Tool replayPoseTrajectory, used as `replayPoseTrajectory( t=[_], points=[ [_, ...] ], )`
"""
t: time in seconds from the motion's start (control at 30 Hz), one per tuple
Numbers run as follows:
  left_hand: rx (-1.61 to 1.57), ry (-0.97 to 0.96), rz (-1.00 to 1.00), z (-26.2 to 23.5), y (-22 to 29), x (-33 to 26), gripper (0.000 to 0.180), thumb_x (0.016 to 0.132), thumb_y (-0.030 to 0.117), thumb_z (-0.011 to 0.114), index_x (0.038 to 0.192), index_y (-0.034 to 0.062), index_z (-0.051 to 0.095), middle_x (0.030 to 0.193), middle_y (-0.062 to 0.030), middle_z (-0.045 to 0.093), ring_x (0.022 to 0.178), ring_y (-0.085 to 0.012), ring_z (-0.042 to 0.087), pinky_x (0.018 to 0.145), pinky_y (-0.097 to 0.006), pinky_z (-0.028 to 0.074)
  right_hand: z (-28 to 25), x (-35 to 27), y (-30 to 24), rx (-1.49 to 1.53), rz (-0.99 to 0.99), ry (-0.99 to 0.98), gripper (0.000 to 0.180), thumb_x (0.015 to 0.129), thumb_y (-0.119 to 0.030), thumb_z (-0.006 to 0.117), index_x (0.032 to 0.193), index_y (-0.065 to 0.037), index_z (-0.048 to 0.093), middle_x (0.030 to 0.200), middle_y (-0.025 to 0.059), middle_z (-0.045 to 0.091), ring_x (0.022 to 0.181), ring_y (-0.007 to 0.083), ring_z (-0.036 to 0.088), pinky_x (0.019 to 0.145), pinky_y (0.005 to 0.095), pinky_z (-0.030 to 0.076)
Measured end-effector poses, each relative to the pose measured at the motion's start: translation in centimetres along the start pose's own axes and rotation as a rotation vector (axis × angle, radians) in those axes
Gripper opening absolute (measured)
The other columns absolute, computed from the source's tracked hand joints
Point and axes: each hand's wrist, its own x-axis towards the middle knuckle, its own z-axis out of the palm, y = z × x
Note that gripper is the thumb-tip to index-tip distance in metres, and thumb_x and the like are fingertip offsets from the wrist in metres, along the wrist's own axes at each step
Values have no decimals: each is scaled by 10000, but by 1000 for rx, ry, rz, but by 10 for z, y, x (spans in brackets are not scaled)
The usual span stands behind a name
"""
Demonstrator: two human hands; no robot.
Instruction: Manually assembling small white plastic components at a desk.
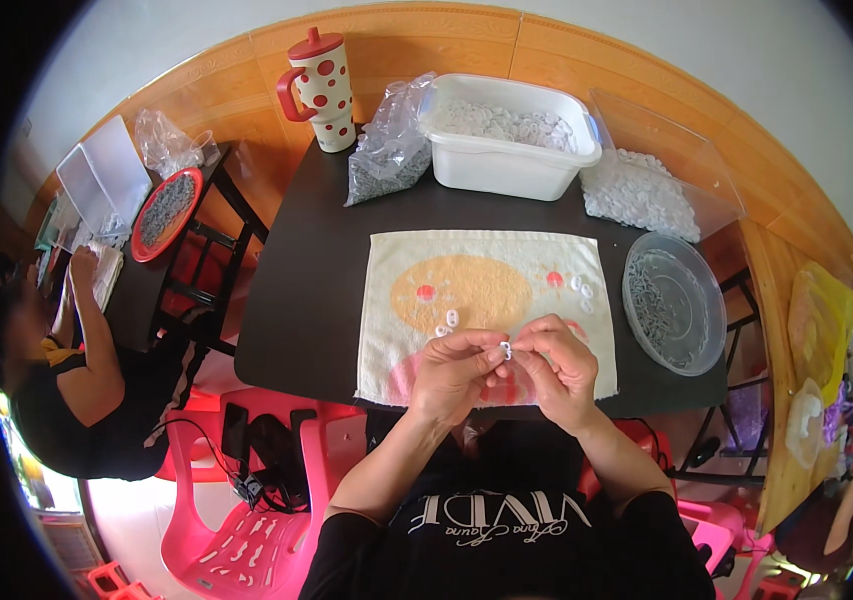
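Above the near part of a cream patterned towel (392, 330), my left hand (452, 378) and my right hand (559, 368) meet with pinched fingertips. Between them is a small white plastic piece (507, 350), gripped from both sides; its finer shape is too small to make out. A few similar white oval pieces (452, 318) lie on the towel just beyond my left hand. Several more white pieces (583, 288) rest near the towel's right edge. To the right of the towel stands a clear round tub (712, 335) with small grey parts in it.
Along the dark table's (297, 270) back are a dotted tumbler (325, 95), a bag of grey parts (387, 160), a white bin (507, 170) of white pieces and a bag of white pieces (642, 195). Pink chair (247, 550) at left. One person (87, 390) sits left; another is far right.
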Motion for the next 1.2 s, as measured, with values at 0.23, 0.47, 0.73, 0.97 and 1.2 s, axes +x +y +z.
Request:
replayPoseTrajectory(
  t=[0.23,0.47,0.73,0.97,1.2],
  points=[
    [-48,-17,26,3,-2,-4,151,907,-56,645,1040,-25,711,891,-134,714,760,-183,695,605,-229,545,5,-1,-4,-29,-37,55,102,837,86,697,916,29,668,910,105,634,752,126,562,609,224,417],
    [13,48,88,9,-5,-10,139,910,-59,644,1029,-27,708,886,-129,714,757,-179,692,595,-231,538,5,-4,-1,-56,-73,51,96,842,104,679,913,42,664,914,111,633,763,124,562,657,220,423],
    [51,37,149,10,-8,-11,133,908,-55,652,1026,-27,706,884,-127,717,752,-171,690,588,-229,532,7,-9,-2,123,66,55,79,896,106,627,949,55,655,908,104,628,782,138,589,673,236,454],
    [95,13,191,11,-10,-13,140,894,-73,661,1009,-16,716,872,-111,715,735,-152,678,573,-226,524,6,-8,-6,3,-6,65,53,890,87,644,927,49,641,874,111,621,749,157,584,635,250,450],
    [292,81,375,18,-14,-18,137,862,-107,684,961,-22,723,847,-82,709,681,-95,648,569,-208,523,5,-2,-12,-237,-194,9,84,846,72,673,884,34,609,800,121,595,678,241,561,579,317,436]
  ],
)
